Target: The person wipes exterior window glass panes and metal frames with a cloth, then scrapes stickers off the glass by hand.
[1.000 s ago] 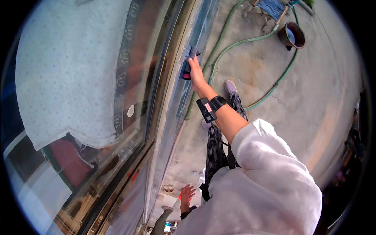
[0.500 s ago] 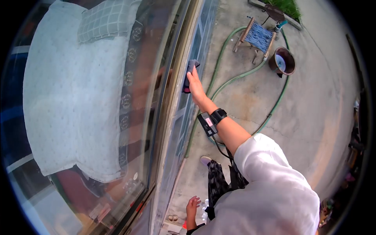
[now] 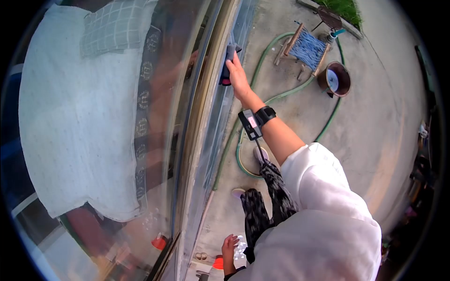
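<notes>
My right hand (image 3: 239, 77) is stretched out to the outside of the window, with a dark grey-blue cloth (image 3: 230, 52) held under its palm and fingers. The cloth presses against the bluish glass pane (image 3: 241, 28) beside the tan window frame (image 3: 213, 70); a pink-red edge shows at its lower end. A black strap with a small box (image 3: 251, 124) sits on my right wrist. Low in the view hangs my left hand (image 3: 229, 246), fingers loosely apart and holding nothing. Near it are a red object (image 3: 218, 262) and something clear and shiny (image 3: 239, 247).
Behind the glass lies a pale bedspread (image 3: 79, 122) with a checked pillow (image 3: 112, 28). A green hose (image 3: 258, 70) loops over the concrete (image 3: 361, 126). A blue woven stool (image 3: 307, 48), a brown bucket (image 3: 344, 77) and a round-topped stool (image 3: 329, 18) stand outside.
My right hand and the cloth have slid up along the pane. One foot has come into view further forward. More of the red object shows near my left hand.
</notes>
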`<state>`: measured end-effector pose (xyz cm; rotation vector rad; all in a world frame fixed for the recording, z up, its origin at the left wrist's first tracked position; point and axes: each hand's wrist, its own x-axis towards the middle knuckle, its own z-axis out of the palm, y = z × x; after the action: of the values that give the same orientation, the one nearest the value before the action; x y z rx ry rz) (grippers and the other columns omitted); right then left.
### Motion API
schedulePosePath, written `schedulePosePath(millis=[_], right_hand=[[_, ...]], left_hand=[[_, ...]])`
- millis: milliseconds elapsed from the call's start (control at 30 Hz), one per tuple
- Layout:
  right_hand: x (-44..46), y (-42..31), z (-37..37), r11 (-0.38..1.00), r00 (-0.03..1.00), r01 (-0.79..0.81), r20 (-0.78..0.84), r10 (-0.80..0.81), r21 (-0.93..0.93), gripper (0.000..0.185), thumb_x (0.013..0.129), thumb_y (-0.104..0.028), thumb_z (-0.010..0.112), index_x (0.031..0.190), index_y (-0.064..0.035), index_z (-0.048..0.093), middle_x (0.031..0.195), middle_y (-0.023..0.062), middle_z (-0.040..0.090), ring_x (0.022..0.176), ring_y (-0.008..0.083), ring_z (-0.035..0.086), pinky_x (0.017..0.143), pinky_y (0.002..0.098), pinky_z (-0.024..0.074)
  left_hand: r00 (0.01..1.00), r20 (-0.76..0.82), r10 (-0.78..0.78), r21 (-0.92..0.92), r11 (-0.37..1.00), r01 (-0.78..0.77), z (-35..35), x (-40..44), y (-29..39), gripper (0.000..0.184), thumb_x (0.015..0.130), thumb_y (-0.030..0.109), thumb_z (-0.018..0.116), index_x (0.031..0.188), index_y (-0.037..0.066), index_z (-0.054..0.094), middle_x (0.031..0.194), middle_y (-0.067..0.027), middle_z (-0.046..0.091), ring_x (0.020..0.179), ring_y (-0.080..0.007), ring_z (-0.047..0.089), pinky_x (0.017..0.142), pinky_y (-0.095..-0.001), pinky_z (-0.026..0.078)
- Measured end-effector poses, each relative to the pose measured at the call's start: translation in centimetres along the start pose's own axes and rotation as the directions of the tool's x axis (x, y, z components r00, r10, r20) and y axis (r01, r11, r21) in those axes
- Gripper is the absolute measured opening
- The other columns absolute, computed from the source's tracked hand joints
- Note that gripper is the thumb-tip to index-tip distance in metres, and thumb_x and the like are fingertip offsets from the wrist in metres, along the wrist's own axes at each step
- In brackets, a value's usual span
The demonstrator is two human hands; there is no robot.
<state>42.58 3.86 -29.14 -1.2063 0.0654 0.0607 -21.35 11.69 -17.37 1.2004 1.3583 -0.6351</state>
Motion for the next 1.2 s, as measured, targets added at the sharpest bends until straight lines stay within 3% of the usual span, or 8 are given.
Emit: schedulePosePath(millis=[267,467,500,633,700,867,1000,1200], right_hand=[[-5.4,7.9,-0.7,0.901,0.902,-0.424,-0.047,0.429,0.096,0.046,0.097,-0.029,0.034,0.142,-0.0223,0.025,0.122,-0.0032,0.051,0.101,0.011,0.052,0.08,0.0316,0.0478],[-23.8,6.8,5.4,0.756,0.776,-0.627,0.065,0.627,0.189,0.056,0.097,-0.025,0.038,0.146,-0.0155,0.014,0.139,0.0015,0.036,0.122,0.0158,0.039,0.099,0.0294,0.0362],[-25.3,4.6,6.4,0.818,0.832,-0.555,0.081,0.549,0.15,0.06,0.096,-0.022,0.038,0.145,-0.0066,0.007,0.151,0.0081,0.013,0.139,0.0204,0.012,0.111,0.0298,0.0121],[-22.3,2.1,6.7,0.968,0.968,-0.249,0.024,0.248,0.028,0.058,0.095,-0.018,0.037,0.144,-0.0016,0.01,0.151,0.0124,0.013,0.139,0.0212,0.011,0.111,0.0285,0.0112],[-19.0,-2.2,7.4,0.918,0.938,-0.328,-0.042,0.345,0.225,0.055,0.095,-0.013,0.038,0.145,-0.0066,0.016,0.145,0.0081,0.028,0.132,0.0178,0.028,0.107,0.027,0.0217],[-28.8,4.7,6.2,0.851,0.998,-0.009,-0.056,-0.024,-0.526,0.046,0.083,-0.002,0.048,0.129,-0.0089,0.047,0.131,0.013,0.048,0.118,0.0304,0.048,0.098,0.0318,0.0392],[-34.9,7.1,0.6,0.531,0.584,-0.289,0.293,0.757,-0.796,0.047,0.072,-0.002,0.057,0.117,-0.0134,0.06,0.109,0.0125,0.064,0.102,0.0257,0.06,0.089,0.0311,0.0451],[-23.5,3.9,-0.8,0.908,0.953,-0.259,-0.241,0.185,-0.328,0.042,0.088,-0.007,0.048,0.13,-0.0071,0.047,0.112,0.0082,0.061,0.094,0.0142,0.058,0.082,0.0248,0.0449]], left_hand=[[0.997,0.025,-0.076,-0.009,0.997,0.076,1.3,-0.5,-1.8,0.037,0.095,0.028,0.047,0.125,0.005,0.047,0.114,-0.0118,0.06,0.1,-0.0223,0.061,0.077,-0.0313,0.049],[0.994,0.019,-0.107,0.001,0.994,0.107,0.0,-0.7,-4.7,0.036,0.096,0.026,0.046,0.125,0.005,0.048,0.113,-0.0119,0.06,0.098,-0.0221,0.062,0.076,-0.0307,0.05],[0.995,0.024,-0.092,-0.007,0.996,0.093,-0.1,-0.6,-5.0,0.035,0.096,0.025,0.046,0.125,0.005,0.048,0.113,-0.0118,0.06,0.098,-0.0222,0.062,0.076,-0.0306,0.05],[0.998,0.055,-0.031,-0.021,0.999,0.032,-1.1,0.2,-7.0,0.034,0.096,0.025,0.045,0.124,0.006,0.048,0.112,-0.0116,0.061,0.098,-0.0223,0.062,0.075,-0.0305,0.05],[0.998,0.047,-0.039,-0.033,0.999,0.041,-1.4,0.7,-8.1,0.033,0.096,0.025,0.045,0.124,0.007,0.048,0.112,-0.0115,0.061,0.098,-0.0223,0.062,0.075,-0.0306,0.05],[0.988,0.087,-0.129,0.002,0.992,0.129,-2.9,1.3,-12.6,0.033,0.095,0.026,0.045,0.123,0.008,0.049,0.112,-0.0114,0.061,0.099,-0.0224,0.062,0.075,-0.0315,0.05],[0.984,0.094,-0.148,0.031,0.989,0.146,-5.3,1.1,-14.9,0.035,0.095,0.025,0.046,0.125,0.008,0.047,0.113,-0.0121,0.06,0.1,-0.0237,0.061,0.076,-0.0327,0.05],[0.995,0.031,-0.094,-0.006,0.996,0.094,-7.2,0.7,-15.3,0.037,0.094,0.026,0.047,0.125,0.007,0.046,0.113,-0.0135,0.059,0.1,-0.0251,0.061,0.077,-0.0343,0.05]])
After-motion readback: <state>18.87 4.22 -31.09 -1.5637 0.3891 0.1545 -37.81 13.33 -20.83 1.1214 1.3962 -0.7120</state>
